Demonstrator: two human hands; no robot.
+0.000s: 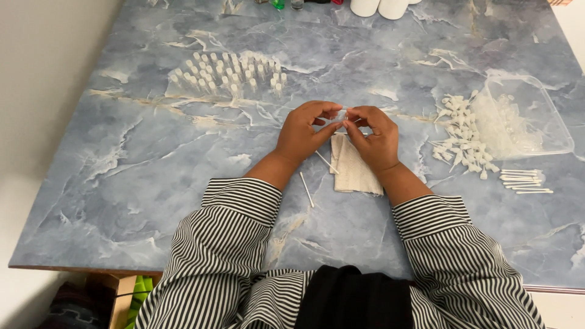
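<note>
My left hand (303, 131) and my right hand (375, 135) meet above a marbled blue table (152, 164). Together their fingertips pinch a small clear vial (342, 114) with a thin white stick at it. Under my hands a folded beige cloth (353, 167) lies flat. Two loose white swab sticks (306, 189) rest on the table beside the cloth, just below my left wrist. Both arms wear black-and-white striped sleeves.
Several small capped vials stand in rows (228, 74) at the back left. A pile of white caps (461, 134) lies right of my hands, next to a clear plastic tub (536, 122) of vials. More swab sticks (525, 181) lie at the right. White containers (378, 7) stand at the far edge.
</note>
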